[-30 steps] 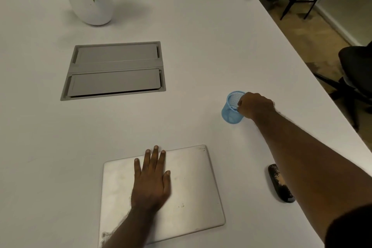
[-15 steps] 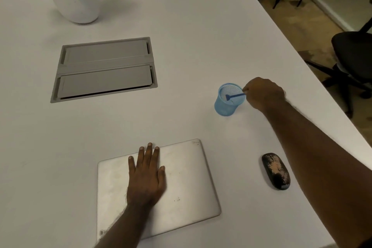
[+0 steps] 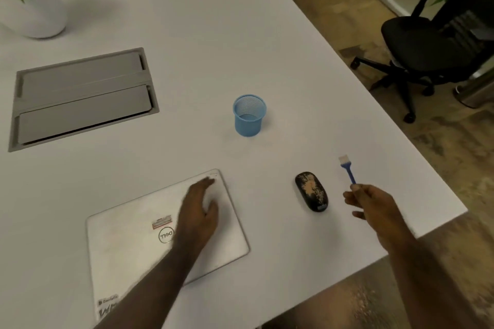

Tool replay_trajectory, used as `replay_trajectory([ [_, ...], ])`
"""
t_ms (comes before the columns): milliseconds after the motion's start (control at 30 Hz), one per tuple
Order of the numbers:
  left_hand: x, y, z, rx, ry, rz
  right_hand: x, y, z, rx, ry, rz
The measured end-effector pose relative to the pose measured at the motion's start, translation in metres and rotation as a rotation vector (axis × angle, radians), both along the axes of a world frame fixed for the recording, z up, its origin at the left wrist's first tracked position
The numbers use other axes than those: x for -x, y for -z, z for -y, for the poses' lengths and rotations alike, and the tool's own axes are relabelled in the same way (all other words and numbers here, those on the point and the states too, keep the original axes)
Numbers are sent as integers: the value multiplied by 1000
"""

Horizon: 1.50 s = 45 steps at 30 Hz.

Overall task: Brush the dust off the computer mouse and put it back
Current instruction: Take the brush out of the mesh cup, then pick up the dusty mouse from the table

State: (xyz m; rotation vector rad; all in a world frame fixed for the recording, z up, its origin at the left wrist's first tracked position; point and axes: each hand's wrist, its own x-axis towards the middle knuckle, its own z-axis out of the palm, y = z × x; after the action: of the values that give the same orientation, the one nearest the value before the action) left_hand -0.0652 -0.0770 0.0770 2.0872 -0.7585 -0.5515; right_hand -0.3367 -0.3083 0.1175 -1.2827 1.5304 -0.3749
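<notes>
Right hand (image 3: 374, 203) pinches brush (image 3: 347, 169) at mouse's (image 3: 311, 191) 3 o'clock — brushing not begun. Left hand (image 3: 199, 211) flat, fingers apart, on laptop (image 3: 128, 232). Next: bristles onto dusty mouse.

Soft, even overhead light falls on the white table (image 3: 187, 21), brightest at its far side. Shadows are faint. The left hand (image 3: 199, 211) smears with motion blur. Wide-angle bending curves the table's edges; the right floor is dim.

mouse (image 3: 311, 191) right of laptop (image 3: 139, 232), cup (image 3: 249, 115) behind both
</notes>
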Motion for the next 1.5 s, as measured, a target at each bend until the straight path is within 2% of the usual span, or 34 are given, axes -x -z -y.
replay_trajectory([
  [67,34,-9,30,44,-14,-193,8,15,-9,-18,26,31],
  [200,93,-6,77,-47,6,-566,-2,32,-16,27,10,37],
  [400,130,12,120,-178,-65,-742,-20,49,-8,124,-23,62],
  [567,137,25,141,-173,-138,-767,-25,64,0,151,-83,26],
  [767,146,30,155,-135,-116,-732,-28,79,4,149,-87,4],
  [967,150,33,160,-112,-216,-802,-27,86,3,134,-81,26],
  [1500,163,15,168,-104,-245,-809,-6,58,-14,154,23,114],
])
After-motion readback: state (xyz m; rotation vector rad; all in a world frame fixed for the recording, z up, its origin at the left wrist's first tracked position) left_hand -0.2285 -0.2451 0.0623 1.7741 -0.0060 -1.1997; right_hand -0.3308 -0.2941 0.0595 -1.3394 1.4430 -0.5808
